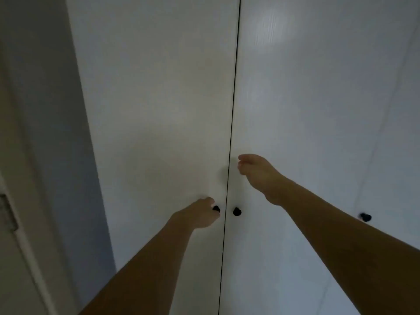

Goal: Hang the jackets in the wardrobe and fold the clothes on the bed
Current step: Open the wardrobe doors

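The person stands close up against the white wardrobe (159,110), both bare arms stretched out toward its closed doors. The dark seam where the two doors meet runs straight down between the arms. The left hand (200,213) is on the left door's black knob (216,209), its fingers curled round it so that only part of the knob shows past them; that grip is tight on the knob. Just across the seam, the right door's black knob (236,211) sits untouched at the same height. The right hand (256,173) is raised above that knob, close to the seam on the right door's side, fingers bent loosely together with the tips near each other and nothing between them; whether the fingertips touch the door panel I cannot tell. Further to the right another black knob (365,217) marks a third door. To the left of the wardrobe runs a grey-blue wall (52,110), and at the far left edge a pale door frame (13,201) with a metal hinge on it.
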Motion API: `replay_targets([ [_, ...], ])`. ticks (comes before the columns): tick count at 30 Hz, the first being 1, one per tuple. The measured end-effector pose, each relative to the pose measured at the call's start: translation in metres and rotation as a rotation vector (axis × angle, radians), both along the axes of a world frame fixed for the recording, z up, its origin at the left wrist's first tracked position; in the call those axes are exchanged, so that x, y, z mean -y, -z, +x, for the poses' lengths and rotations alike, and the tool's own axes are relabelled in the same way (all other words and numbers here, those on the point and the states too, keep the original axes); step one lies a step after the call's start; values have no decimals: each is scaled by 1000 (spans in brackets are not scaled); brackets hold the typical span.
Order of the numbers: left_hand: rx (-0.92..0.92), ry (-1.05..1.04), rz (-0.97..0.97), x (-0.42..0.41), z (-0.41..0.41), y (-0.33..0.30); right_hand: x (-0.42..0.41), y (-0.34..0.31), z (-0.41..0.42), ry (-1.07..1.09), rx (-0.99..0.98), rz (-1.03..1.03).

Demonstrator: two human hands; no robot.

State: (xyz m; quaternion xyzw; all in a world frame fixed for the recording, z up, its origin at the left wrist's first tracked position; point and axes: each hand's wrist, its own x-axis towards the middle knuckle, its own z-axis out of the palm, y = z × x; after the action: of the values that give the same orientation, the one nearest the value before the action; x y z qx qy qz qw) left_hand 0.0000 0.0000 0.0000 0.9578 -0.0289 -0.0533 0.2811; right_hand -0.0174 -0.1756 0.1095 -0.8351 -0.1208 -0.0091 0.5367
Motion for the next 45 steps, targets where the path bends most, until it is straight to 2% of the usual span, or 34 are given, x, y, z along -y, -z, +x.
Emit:
replay_targets([
  [3,1,27,6,10,22,16,-4,10,26,-20,-7,-10],
  [7,82,-82,-28,17,31,30,-3,22,49,-38,-37,8],
  [12,172,-176,-80,22,10,39,-7,30,54,-92,-21,19],
  [18,304,-314,-54,33,-30,47,-21,33,41,-186,50,94],
  [24,421,-502,173,44,-79,57,-20,42,0,-249,266,36],
  [27,457,-538,251,35,-113,62,-19,46,-30,-325,338,-7],
  [30,572,-559,369,24,-148,68,-30,47,-62,-336,391,-6],
  [33,736,-593,307,12,-187,75,-49,46,-92,-349,466,2],
  [37,860,-596,293,-5,-236,77,-80,49,-132,-361,564,12],
  [42,775,-697,93,-47,-290,73,-138,52,-176,-460,685,25],
  [45,755,-780,45,-87,-319,69,-179,57,-201,-593,730,-106],
])
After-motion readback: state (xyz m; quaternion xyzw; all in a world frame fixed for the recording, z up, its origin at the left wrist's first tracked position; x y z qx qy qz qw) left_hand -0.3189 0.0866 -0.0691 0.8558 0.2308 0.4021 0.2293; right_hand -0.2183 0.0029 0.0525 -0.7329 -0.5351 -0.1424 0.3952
